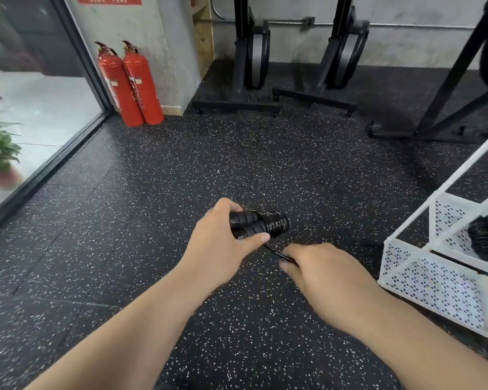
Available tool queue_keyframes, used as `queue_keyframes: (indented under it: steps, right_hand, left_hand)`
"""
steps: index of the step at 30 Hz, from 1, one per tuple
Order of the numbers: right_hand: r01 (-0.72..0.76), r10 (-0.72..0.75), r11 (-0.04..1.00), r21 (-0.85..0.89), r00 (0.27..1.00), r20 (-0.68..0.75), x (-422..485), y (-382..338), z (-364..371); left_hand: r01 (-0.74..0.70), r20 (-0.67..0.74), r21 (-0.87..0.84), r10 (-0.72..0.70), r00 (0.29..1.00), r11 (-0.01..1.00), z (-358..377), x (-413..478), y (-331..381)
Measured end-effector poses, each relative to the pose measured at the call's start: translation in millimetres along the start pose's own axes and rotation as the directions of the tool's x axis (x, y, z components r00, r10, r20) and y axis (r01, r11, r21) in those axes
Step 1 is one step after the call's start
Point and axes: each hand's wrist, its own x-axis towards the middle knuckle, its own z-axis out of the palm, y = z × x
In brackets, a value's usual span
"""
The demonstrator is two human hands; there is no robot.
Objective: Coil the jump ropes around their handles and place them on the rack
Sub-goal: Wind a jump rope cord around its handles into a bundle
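Your left hand [223,235] grips the two jump rope handles [261,222] side by side above the floor, with cord wound thick round their far end. Your right hand [321,273] pinches the short loose tail [276,253] just beside the bundle. Likely the last turn: keep the tail taut, lay it against the previous wrap and tuck the end under. The white perforated rack [423,280] stands near on your right and already holds one coiled rope [485,237].

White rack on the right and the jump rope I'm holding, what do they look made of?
White rack: probably painted sheet metal, matte; its panels are punched with regular holes and framed by thin bars. Jump rope: glossy black cord, likely plastic or vinyl-coated, given the sheen on its coils.
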Motion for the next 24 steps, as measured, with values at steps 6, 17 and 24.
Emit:
queue_keyframes:
  steps: [6, 17, 24]
  right_hand:
    - [0.044, -0.066, 0.989, -0.144, 0.987, -0.149, -4, 5, -17]
    - [0.046, 0.015, 0.959, 0.278, 0.977, -0.212, 6, 39, -40]
    - [0.097, -0.049, 0.852, 0.515, 0.993, -0.106, 7, 42, -47]
  left_hand:
    - [-0.118, 0.043, 0.12, 0.113, 0.993, 0.986, -3, -1, 2]
    - [-0.384, 0.319, 0.155, 0.322, 0.891, 0.91, 0, -7, 7]
    - [-0.447, 0.46, 0.023, 0.388, 0.799, 0.894, -15, -7, 16]
